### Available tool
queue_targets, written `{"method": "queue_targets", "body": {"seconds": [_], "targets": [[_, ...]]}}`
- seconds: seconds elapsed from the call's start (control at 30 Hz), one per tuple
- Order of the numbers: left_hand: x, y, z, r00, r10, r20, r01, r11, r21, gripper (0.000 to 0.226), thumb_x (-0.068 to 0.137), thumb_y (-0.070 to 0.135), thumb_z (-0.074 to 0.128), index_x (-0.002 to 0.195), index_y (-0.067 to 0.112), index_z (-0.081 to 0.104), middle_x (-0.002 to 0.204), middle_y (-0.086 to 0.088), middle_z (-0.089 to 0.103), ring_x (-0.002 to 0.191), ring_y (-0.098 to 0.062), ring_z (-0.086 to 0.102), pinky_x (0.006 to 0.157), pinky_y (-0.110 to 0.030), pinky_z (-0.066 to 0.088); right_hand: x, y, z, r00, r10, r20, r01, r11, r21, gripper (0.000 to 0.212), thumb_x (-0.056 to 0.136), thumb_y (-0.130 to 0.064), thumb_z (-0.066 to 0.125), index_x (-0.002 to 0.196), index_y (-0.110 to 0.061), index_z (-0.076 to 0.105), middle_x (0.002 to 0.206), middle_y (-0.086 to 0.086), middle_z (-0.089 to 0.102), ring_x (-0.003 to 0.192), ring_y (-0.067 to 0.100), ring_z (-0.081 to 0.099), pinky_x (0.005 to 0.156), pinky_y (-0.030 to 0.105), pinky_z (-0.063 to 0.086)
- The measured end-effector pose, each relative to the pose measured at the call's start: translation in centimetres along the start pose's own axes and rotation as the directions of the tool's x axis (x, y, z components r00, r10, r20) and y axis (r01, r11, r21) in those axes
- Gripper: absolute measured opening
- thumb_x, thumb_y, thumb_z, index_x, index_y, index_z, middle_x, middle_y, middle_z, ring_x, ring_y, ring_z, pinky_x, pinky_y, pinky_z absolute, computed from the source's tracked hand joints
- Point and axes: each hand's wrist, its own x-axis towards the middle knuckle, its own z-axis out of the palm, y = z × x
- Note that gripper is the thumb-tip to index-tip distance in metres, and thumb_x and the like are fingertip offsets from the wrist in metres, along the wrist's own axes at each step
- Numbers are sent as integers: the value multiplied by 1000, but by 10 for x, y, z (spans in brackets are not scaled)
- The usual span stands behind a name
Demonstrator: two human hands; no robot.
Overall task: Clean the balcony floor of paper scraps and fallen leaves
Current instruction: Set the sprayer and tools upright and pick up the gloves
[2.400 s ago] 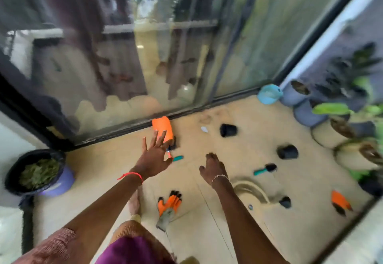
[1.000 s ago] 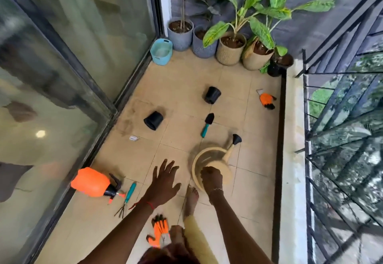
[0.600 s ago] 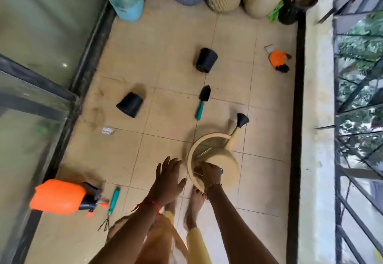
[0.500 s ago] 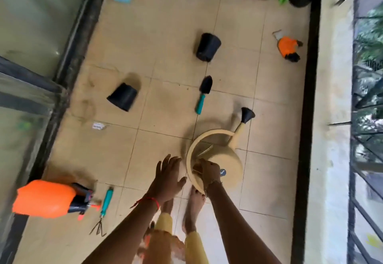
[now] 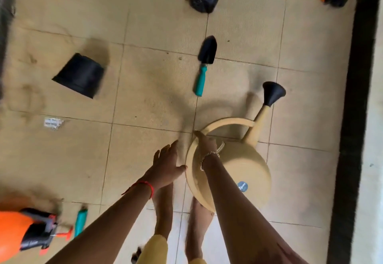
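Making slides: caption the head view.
Right hand grips a beige plastic watering can by its handle; open left hand beside it.

We log a thin red thread bracelet (image 5: pixel 145 185) at the wrist of the left hand (image 5: pixel 165 164), and a silver beaded chain (image 5: pixel 213 154) at the right hand (image 5: pixel 205 142). Forearms bare. At 6 o'clock, yellow trouser cuffs (image 5: pixel 155 249) above bare feet (image 5: pixel 196 228).

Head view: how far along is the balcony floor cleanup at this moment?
Done: nothing visibly; the white printed paper scrap lies uncollected on the beige floor tiles. In hand: the right hand grips the arched handle of the beige plastic watering can, with the left hand open beside it. Left: picking up the scrap; no fallen leaves show in this view.
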Motion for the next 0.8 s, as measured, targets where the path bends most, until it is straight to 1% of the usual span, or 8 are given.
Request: {"method": "queue_targets", "body": {"seconds": [0.13,0.2,0.3,0.37,0.53,0.63,0.7,0.8], "targets": [[2,-3,-7,1000,20,-9,-20,999,-34,84,89,25,63,151,14,7,151,-5,33,141,-21,22,117,-41,15,15,2,5,998,44,46,-48,995,89,46,79,-27,70,117,-12,49,86,4,50,74,17,47,64,28,38],[-1,-4,-12,1000,24,-19,-24,999,-46,83,89,25,63,151,13,9,150,-4,34,140,-20,24,117,-40,16,15,4,2,997,35,62,-41,995,91,44,79,-24,71,116,-10,51,84,4,52,71,15,50,62,27,40],[-9,-5,-21,999,15,-29,-17,999,-43,81,89,25,62,151,14,10,149,-3,35,140,-19,25,117,-39,16,5,6,-5,998,13,60,-19,995,98,20,81,-15,70,93,-5,57,68,0,49,52,9,49,55,23,44],[-17,-2,-32,999,9,-41,-11,998,-66,78,90,26,60,151,15,11,149,-2,34,139,-18,25,117,-37,15,-10,1,-8,1000,-4,27,4,999,34,15,84,-10,66,94,-4,57,68,1,50,55,12,49,53,22,45],[-43,20,-67,997,-5,-71,-8,983,-185,70,93,24,56,149,19,15,148,0,31,136,-20,28,113,-33,24,-50,-14,-28,996,-49,-72,36,985,-170,28,91,0,46,113,16,53,67,6,44,54,14,36,43,20,31],[-61,37,-87,995,4,-97,-28,969,-247,66,94,24,55,149,21,18,148,-1,30,133,-20,34,110,-32,31,-80,-17,-35,993,-93,-75,68,957,-281,20,90,-1,45,104,3,59,64,5,45,58,16,41,51,25,33],[-76,46,-101,993,27,-112,-57,961,-269,63,95,23,53,148,23,19,148,-1,30,131,-19,38,107,-29,34,-103,-19,-41,983,-175,-61,143,927,-347,16,88,-1,47,98,5,59,69,8,52,66,22,48,58,28,37],[-98,61,-123,976,137,-168,-174,958,-230,64,95,15,52,149,27,19,153,0,24,134,-15,37,108,-26,35,-134,-28,-53,965,-262,0,235,866,-441,15,86,1,45,91,-1,59,75,11,57,64,19,47,55,26,36]]}}
